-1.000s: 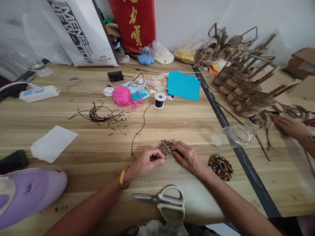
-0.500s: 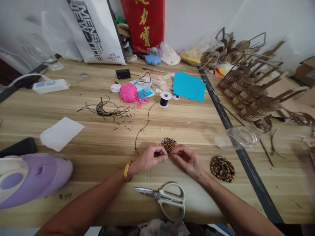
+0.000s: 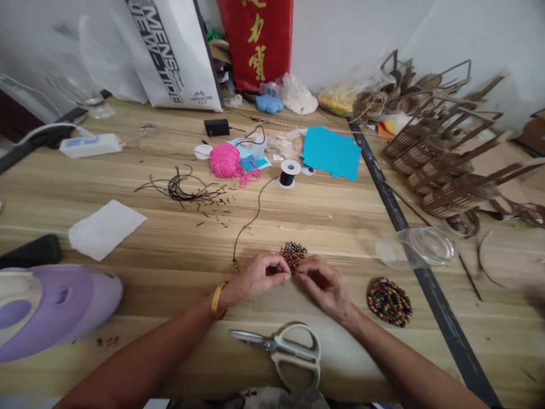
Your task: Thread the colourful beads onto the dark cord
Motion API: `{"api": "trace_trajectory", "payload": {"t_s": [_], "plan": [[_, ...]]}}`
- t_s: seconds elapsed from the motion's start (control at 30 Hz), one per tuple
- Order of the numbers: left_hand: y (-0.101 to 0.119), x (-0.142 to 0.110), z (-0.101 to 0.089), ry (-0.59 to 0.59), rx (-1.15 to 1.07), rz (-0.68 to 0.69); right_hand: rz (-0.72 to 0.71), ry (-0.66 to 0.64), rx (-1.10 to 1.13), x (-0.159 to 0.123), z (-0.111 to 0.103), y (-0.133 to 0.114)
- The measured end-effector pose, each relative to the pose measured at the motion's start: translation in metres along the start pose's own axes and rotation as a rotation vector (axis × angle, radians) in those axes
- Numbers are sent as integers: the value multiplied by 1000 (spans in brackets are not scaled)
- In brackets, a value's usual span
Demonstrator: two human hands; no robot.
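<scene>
My left hand (image 3: 264, 272) is closed in a pinch on the thin black cord (image 3: 258, 211), which runs from the spool (image 3: 287, 177) down under the palm. A few small beads (image 3: 235, 263) sit on the cord beside this hand. My right hand (image 3: 326, 284) pinches what looks like a tiny bead, mostly hidden by the fingertips. Both sets of fingertips nearly meet, just in front of a small pile of multicoloured beads (image 3: 293, 255). White-handled scissors (image 3: 279, 346) lie nearer my body, their blades pointing left.
To the right are a coiled string of beads (image 3: 389, 302), a clear plastic lid (image 3: 415, 248) and woven baskets (image 3: 443, 187). Pink yarn (image 3: 225, 160), blue sheets (image 3: 331, 152) and cut black cords (image 3: 183, 190) lie farther back. A purple-and-white appliance (image 3: 72, 307) stands left.
My right fingertips have come slightly closer to the left ones, and the small gap between them has narrowed. The view has shifted a little; the items on the table lie as before.
</scene>
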State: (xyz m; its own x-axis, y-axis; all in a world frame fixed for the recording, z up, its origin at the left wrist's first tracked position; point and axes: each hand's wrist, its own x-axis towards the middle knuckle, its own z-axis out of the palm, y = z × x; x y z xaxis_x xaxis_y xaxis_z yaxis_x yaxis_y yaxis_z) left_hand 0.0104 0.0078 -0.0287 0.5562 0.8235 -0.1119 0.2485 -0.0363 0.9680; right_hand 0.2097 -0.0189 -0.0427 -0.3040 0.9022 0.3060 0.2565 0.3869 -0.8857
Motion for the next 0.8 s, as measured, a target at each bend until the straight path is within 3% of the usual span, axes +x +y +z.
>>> {"api": "trace_trajectory", "payload": {"t_s": [0.6, 0.8], "plan": [[-14, 2, 3, 31, -234, -90, 19, 64, 38, 4, 11, 5], [-11, 3, 2, 44, -200, -90, 7, -7, 84, 2, 9, 7]]}}
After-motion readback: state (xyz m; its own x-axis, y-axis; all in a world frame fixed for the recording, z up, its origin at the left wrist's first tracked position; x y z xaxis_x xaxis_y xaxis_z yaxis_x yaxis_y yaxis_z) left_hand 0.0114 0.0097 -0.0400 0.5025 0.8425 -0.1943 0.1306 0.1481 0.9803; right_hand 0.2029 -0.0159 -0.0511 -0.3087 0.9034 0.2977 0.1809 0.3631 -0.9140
